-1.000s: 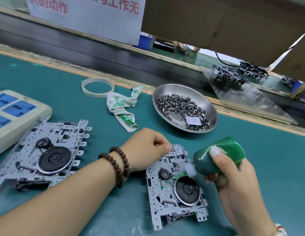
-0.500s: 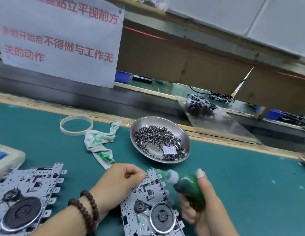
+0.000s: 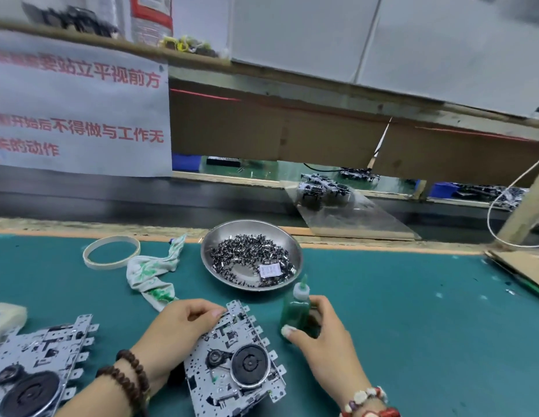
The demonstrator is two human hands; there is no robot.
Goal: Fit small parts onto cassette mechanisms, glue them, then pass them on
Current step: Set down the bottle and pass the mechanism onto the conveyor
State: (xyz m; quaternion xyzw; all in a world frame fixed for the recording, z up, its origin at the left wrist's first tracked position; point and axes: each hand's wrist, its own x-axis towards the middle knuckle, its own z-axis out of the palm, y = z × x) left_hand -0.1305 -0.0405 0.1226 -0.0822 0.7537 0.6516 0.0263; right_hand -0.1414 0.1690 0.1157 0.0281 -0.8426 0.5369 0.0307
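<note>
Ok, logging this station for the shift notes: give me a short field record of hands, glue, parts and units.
left hand: grips top edge of cassette mechanism
right hand: holds green glue bottle upright on the mat
parts: small metal pieces in steel bowl
waiting unit: second mechanism, left
other: stained rag, tape ring

Beaded bracelets (image 3: 127, 377) on both wrists

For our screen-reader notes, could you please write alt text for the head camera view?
A person's left hand holds a cassette mechanism on a green mat while the right hand stands a green glue bottle upright beside it. Behind sit a steel dish of small parts, a stained rag and a tape ring; a second mechanism lies at left.
</note>
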